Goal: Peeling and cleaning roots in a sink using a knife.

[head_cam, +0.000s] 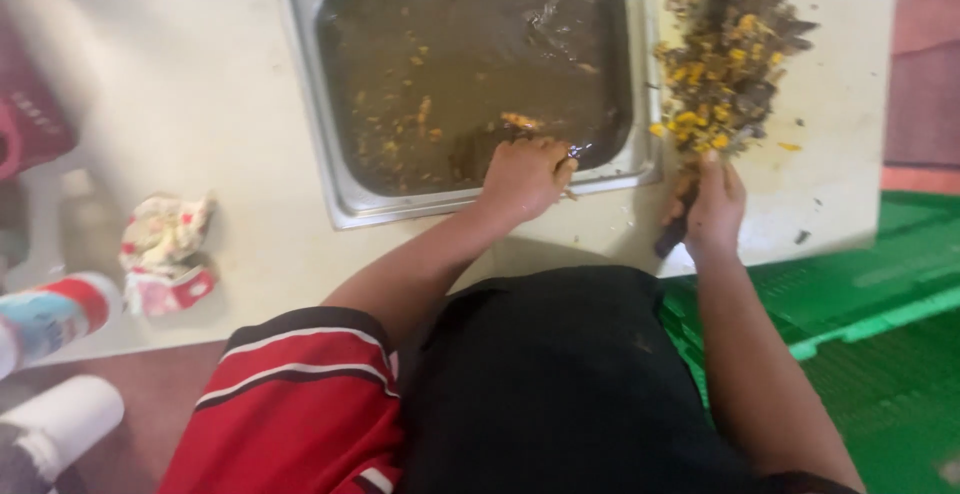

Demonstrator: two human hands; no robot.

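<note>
Red white-striped sleeve, black apron, bare forearms.

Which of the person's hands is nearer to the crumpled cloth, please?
Left. The left hand rests on the sink's front rim, closer to the cloth; the right hand is beyond the sink, grasping a dark handle.

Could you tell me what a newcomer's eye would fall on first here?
Most likely the steel sink at top centre, full of murky brown water flecked with orange bits, where the left hand rests at the near edge. Next, the heap of dark and yellow scraps on the pale counter to its right, just beyond the right hand.
</note>
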